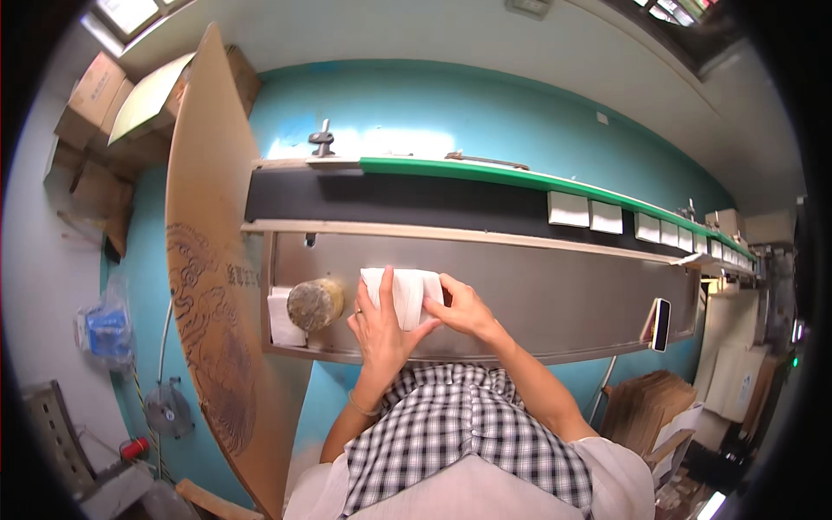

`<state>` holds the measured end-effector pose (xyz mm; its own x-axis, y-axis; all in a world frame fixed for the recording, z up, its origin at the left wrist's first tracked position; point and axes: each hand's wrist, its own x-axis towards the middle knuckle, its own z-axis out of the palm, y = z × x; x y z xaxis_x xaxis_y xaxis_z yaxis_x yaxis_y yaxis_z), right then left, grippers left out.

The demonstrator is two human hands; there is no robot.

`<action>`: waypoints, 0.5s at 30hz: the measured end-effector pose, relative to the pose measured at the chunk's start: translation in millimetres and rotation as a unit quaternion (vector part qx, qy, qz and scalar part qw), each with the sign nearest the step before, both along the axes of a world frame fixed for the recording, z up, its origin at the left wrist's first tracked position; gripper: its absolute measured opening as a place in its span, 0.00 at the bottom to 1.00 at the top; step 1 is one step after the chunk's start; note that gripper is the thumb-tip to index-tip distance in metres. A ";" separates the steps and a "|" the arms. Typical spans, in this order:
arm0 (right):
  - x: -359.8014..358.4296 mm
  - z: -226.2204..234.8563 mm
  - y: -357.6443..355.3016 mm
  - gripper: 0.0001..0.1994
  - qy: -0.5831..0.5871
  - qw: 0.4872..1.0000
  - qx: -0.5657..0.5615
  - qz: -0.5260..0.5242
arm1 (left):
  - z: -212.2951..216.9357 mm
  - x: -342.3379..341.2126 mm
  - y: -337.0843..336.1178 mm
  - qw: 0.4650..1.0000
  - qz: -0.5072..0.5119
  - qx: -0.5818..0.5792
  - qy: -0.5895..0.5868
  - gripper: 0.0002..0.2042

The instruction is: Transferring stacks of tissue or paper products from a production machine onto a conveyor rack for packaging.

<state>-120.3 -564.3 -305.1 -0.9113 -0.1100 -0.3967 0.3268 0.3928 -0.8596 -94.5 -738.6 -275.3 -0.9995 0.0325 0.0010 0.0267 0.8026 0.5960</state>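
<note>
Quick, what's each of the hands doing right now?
Left hand: holding the left side of the white paper bundle, fingers spread.
Right hand: holding the bundle's right side, fingers bent.

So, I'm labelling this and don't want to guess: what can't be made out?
All in the head view:
White bundle: underside hidden by its top; sides partly covered by the left hand and right hand.
White sheets: partly covered by the round block.
Phone: screen angled away, too small to read.
Far white packets: too small to count.
</note>
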 end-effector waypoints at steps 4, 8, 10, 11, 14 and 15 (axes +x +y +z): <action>-11.4 -56.2 53.3 0.12 0.069 0.986 -0.124 -0.085 | 3.6 -19.4 14.4 0.998 -0.050 -0.043 -0.024 0.46; -46.7 -49.7 103.5 0.06 0.035 0.826 -0.352 -0.439 | 0.3 -26.4 15.8 0.997 -0.049 -0.039 -0.036 0.41; -32.5 -57.4 108.0 0.05 0.060 0.829 -0.294 -0.471 | -4.9 -31.2 17.8 0.998 -0.054 -0.029 -0.005 0.41; -18.9 -53.6 96.6 0.10 0.031 0.851 -0.275 -0.447 | -6.6 -32.7 19.6 0.998 -0.053 -0.031 -0.006 0.41; 9.4 -38.5 52.4 0.18 0.080 0.971 0.039 -0.220 | -8.3 -37.8 29.0 0.998 -0.060 -0.032 0.008 0.40; 10.5 -30.5 41.4 0.20 0.147 0.955 0.149 -0.208 | -7.6 -40.0 31.5 0.998 -0.058 -0.026 -0.011 0.40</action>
